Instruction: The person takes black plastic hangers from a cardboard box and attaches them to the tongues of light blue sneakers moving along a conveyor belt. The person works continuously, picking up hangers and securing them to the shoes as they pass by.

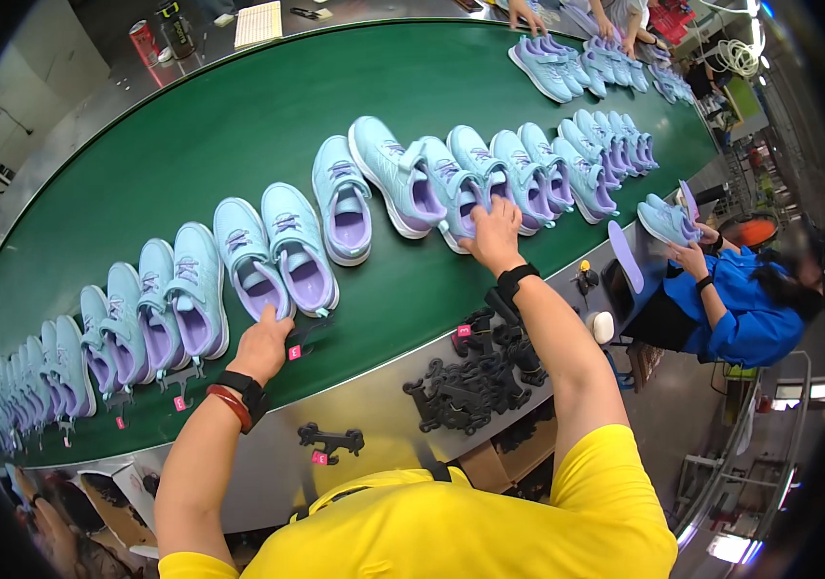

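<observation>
Light-blue sneakers with lilac linings stand in a long row on a green conveyor belt point(239, 125). My left hand point(264, 345) is closed on the heel of one sneaker point(244, 241). Beside that shoe is its neighbour point(295, 236), with a black plastic shoe hanger point(312, 330) and a pink tag at its heel. Farther right, my right hand point(495, 234) grips the heel of another sneaker point(444, 179), fingers reaching into the opening. A second shoe point(473, 147) touches it. Between my hands, two loose sneakers point(343, 188) point(388, 169) stand at differing angles.
Black hangers lie piled point(466, 391) on the metal ledge, with a single hanger point(330, 441) nearer my left arm. At right, a co-worker in blue point(755, 309) holds sneakers point(668, 222). Other people's hands point(615, 34) handle shoes at the far end. A bottle point(176, 31) stands beyond the belt.
</observation>
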Action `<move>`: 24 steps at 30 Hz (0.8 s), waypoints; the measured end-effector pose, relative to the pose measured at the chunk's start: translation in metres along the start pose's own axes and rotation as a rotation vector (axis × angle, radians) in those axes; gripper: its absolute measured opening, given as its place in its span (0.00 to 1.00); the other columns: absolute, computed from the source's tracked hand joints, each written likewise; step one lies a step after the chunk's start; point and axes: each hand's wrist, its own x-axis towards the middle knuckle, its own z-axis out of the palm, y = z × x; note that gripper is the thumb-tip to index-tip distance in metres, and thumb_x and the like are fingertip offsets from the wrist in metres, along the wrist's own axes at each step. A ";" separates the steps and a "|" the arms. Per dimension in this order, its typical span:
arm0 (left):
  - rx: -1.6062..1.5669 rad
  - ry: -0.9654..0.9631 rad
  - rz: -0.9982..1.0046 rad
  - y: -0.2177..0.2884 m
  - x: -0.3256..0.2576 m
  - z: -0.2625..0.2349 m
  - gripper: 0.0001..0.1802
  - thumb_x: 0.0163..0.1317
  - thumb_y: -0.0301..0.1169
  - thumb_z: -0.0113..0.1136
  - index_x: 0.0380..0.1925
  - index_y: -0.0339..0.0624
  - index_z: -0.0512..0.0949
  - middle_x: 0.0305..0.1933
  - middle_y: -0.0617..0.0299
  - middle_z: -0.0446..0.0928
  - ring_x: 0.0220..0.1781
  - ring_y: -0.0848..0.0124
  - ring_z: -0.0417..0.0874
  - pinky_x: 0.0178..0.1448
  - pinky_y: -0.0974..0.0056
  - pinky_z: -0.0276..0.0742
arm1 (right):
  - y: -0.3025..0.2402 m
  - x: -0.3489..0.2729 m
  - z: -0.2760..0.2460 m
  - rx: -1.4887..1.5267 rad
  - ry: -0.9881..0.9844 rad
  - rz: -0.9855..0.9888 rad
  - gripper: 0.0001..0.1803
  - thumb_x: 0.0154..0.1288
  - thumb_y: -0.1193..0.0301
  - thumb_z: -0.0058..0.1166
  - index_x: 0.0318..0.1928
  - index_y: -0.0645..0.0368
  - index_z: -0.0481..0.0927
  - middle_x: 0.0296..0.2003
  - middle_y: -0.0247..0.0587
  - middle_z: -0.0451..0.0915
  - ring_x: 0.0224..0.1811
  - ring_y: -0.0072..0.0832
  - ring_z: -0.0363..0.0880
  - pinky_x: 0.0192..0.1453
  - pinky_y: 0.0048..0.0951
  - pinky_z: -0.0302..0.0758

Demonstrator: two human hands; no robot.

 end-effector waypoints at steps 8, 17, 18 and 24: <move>0.003 0.041 0.022 -0.002 -0.003 -0.003 0.11 0.56 0.24 0.50 0.39 0.45 0.77 0.46 0.45 0.69 0.39 0.46 0.79 0.44 0.48 0.76 | -0.074 0.018 -0.001 0.091 0.086 -0.367 0.13 0.50 0.76 0.54 0.39 0.55 0.72 0.36 0.44 0.77 0.46 0.41 0.74 0.62 0.46 0.61; 0.057 0.112 0.027 -0.017 -0.007 0.004 0.10 0.53 0.24 0.52 0.35 0.46 0.78 0.43 0.45 0.71 0.37 0.46 0.79 0.41 0.46 0.74 | -0.160 -0.009 0.015 0.440 0.065 -0.304 0.19 0.44 0.69 0.66 0.41 0.52 0.79 0.40 0.51 0.70 0.43 0.48 0.71 0.50 0.44 0.68; 0.048 0.081 0.020 -0.016 -0.007 0.002 0.13 0.52 0.22 0.53 0.38 0.47 0.78 0.46 0.44 0.70 0.39 0.46 0.79 0.43 0.46 0.75 | -0.164 -0.010 0.015 0.511 0.056 -0.231 0.15 0.42 0.68 0.67 0.35 0.53 0.81 0.41 0.49 0.69 0.42 0.47 0.71 0.51 0.43 0.67; -0.019 0.143 0.068 -0.009 -0.037 -0.021 0.39 0.42 0.13 0.51 0.58 0.56 0.70 0.69 0.41 0.56 0.52 0.42 0.76 0.54 0.49 0.76 | -0.149 -0.031 0.006 0.532 0.004 -0.246 0.15 0.43 0.67 0.66 0.34 0.53 0.81 0.43 0.55 0.67 0.43 0.51 0.70 0.49 0.47 0.70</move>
